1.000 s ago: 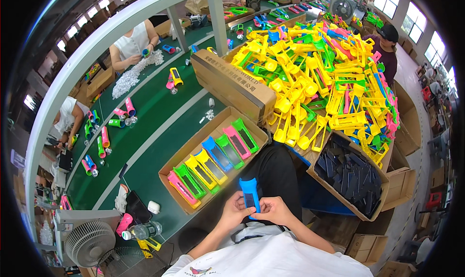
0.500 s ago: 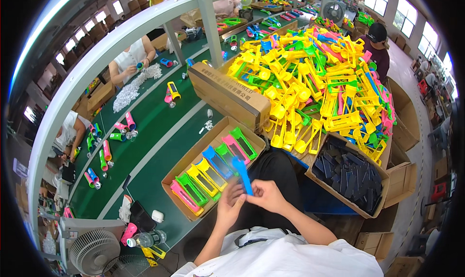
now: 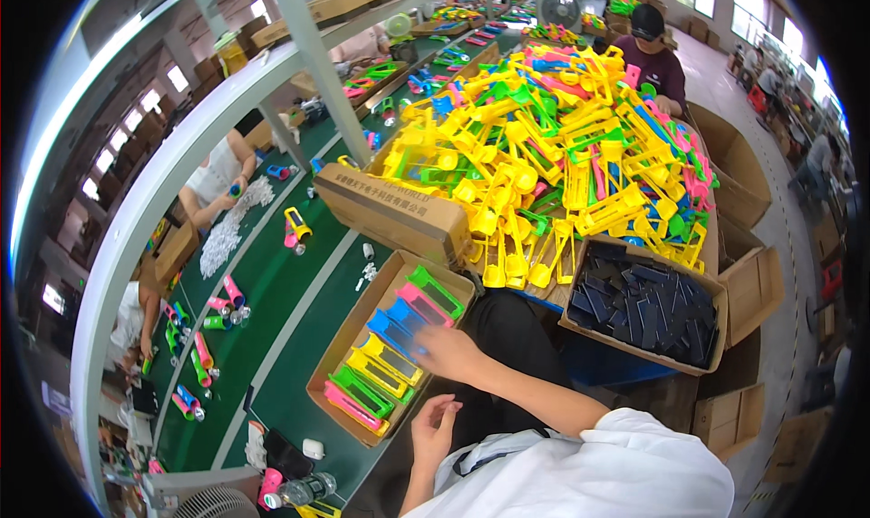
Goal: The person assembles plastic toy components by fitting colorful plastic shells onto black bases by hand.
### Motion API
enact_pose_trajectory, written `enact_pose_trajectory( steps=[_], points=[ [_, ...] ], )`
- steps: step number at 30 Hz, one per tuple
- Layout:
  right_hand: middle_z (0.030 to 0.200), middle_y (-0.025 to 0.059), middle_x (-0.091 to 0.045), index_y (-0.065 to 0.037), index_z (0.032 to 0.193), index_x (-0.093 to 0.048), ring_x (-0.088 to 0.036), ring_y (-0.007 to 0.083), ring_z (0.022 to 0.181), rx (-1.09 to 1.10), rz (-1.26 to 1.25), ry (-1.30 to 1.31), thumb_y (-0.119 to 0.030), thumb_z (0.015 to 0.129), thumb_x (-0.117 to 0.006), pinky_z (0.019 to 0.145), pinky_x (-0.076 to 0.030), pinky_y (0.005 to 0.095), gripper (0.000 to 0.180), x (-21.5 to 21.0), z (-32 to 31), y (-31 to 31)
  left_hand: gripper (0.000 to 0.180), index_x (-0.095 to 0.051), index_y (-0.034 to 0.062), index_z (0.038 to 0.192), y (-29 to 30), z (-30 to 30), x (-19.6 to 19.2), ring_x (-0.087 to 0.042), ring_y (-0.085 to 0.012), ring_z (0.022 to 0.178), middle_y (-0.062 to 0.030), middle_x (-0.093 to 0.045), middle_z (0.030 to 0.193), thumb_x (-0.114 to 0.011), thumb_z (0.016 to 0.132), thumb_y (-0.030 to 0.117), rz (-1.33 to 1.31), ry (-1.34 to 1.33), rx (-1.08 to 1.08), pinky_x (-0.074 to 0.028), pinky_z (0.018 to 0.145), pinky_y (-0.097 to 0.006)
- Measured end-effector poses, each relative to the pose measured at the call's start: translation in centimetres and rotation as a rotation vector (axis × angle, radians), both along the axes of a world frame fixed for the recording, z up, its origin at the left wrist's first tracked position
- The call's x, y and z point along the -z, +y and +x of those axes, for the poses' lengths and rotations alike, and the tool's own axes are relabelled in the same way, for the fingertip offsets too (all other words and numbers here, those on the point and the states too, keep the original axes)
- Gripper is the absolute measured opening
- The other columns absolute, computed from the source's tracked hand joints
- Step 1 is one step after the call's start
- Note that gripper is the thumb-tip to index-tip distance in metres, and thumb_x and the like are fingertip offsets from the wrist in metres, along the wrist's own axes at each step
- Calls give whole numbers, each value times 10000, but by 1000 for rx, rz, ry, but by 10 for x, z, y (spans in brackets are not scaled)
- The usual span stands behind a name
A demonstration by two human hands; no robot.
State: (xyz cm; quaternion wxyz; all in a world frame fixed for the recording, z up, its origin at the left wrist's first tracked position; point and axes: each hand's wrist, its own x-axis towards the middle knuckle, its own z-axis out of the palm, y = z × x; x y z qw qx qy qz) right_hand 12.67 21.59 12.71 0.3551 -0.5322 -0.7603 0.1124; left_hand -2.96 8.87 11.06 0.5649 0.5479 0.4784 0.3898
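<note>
In the head view, the right hand (image 3: 450, 353) is reaching over the open cardboard tray (image 3: 355, 329), right beside the blue holders (image 3: 387, 333). Its fingers are blurring, so I can't tell whether they're pinching one or just touching it. Those blue pieces are lying mid-row, between pink and yellow ones. The left hand (image 3: 433, 427) is hovering just outside the tray's near edge, empty, its fingers loosely bending and standing apart from the thumb. The tray is sitting on the green table (image 3: 290, 405); a mostly yellow heap of holders (image 3: 544, 183) is rising beyond, and dark panels (image 3: 648, 305) are filling a box (image 3: 723, 326) at right.
</note>
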Motion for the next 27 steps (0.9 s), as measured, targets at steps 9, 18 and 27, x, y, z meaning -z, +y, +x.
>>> enact_pose_trajectory(
  steps=[9, 18, 27],
  points=[
    [732, 20, -718, -39, 947, -769, -627, 62, 610, 337, -195, 574, -166, 914, -817, 576, -506, 247, 140, -72, 189, -130, 178, -693, 21, 1188, 43, 22, -10, -732, -162, 997, -95, -779, 1035, -679, 1039, 119, 72, 47, 58, -543, 914, -299],
    [957, 107, -704, -48, 998, -726, -706, 280, 892, 726, -69, 57, -188, 877, -790, 799, -566, 407, 196, -93, 337, -156, 180, -691, 6, 1188, 115, 143, -53, -723, -121, 1003, -67, -773, 1055, -690, 1029, 90, 309, 144, 400, -544, 913, -273],
    [1155, 128, -701, -72, 1139, -749, -657, 326, 1167, 644, -394, -366, -275, 802, -879, 1024, -528, 440, 414, -75, 428, -130, 207, -699, -8, 1198, 149, 200, -66, -734, -137, 987, -78, -780, 1058, -692, 1025, 106, 416, 255, 468, -553, 904, -279]
  ],
)
